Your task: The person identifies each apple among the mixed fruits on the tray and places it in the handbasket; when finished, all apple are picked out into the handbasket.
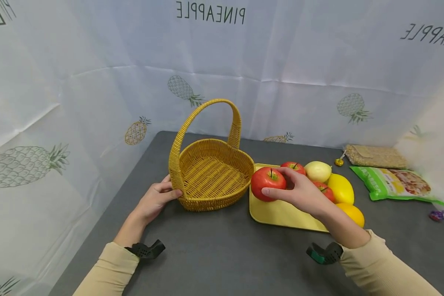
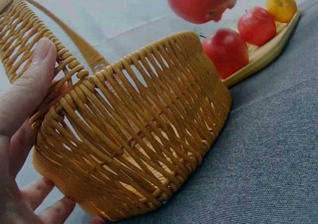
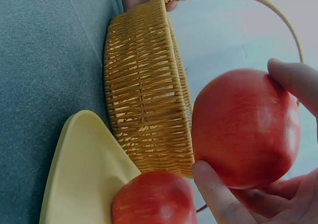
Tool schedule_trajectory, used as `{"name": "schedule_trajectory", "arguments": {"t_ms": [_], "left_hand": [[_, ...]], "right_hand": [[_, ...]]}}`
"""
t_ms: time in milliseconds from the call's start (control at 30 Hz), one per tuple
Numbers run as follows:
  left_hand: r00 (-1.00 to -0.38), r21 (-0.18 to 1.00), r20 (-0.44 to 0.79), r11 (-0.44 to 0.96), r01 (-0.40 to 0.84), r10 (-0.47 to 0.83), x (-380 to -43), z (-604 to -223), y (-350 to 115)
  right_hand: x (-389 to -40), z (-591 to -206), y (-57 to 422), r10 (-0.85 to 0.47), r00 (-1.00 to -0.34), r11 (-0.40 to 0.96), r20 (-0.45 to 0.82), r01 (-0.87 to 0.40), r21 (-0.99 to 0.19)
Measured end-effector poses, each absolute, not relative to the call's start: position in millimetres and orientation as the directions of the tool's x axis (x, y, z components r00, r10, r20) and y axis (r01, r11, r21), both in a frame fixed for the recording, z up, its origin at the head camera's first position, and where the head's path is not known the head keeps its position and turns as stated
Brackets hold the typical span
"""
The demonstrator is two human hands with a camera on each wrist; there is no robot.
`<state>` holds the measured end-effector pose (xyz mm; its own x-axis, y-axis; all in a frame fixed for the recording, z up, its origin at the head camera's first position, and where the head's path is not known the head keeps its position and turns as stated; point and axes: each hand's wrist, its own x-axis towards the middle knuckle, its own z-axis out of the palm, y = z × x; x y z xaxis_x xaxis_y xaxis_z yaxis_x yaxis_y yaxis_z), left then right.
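The wicker basket (image 1: 211,202) is gripped at its handle base by the left hand (image 1: 153,204). One red apple (image 1: 265,185) is lifted near the yellow tray (image 1: 285,216), held by the right hand (image 1: 304,192); other fruit (image 1: 341,190) is left on it, none seen in the basket.

green-edged packet (image 1: 403,183) beside tan packet (image 1: 381,157), yellow lollipop (image 1: 339,162), purple lollipop (image 1: 436,216), pineapple-print sheet (image 1: 299,111) behind
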<state>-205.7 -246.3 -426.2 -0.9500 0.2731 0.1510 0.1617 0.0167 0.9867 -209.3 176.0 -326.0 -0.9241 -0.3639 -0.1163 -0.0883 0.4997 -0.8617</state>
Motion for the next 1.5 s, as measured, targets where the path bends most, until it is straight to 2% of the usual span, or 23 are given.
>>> {"name": "schedule_trajectory", "arguments": {"t_ms": [333, 667, 867, 1100, 1500], "left_hand": [[-0.946, 0.985, 0.165, 0.004, 0.173, 0.279, -207, -427, -247], [-0.95, 0.987, 0.158, -0.01, 0.162, 0.269, -208, -427, -243], [-0.945, 0.982, 0.177, 0.009, 0.186, 0.277, -206, -428, -244], [-0.944, 0.979, 0.2, -0.031, 0.199, 0.261, -203, -431, -245], [-0.947, 0.981, 0.193, -0.032, 0.192, 0.255, -202, -431, -245]], "right_hand": [[-217, -322, 161, -0.36, -0.923, 0.483, -0.133, -0.063, -0.873], [-240, -316, 136, -0.393, -0.909, 0.454, -0.135, -0.065, -0.889], [-250, -316, 124, -0.373, -0.916, 0.474, -0.151, -0.048, -0.879], [-262, -315, 113, -0.37, -0.913, 0.454, -0.172, -0.016, -0.891], [-272, -318, 99, -0.368, -0.913, 0.477, -0.178, -0.02, -0.879]]}}
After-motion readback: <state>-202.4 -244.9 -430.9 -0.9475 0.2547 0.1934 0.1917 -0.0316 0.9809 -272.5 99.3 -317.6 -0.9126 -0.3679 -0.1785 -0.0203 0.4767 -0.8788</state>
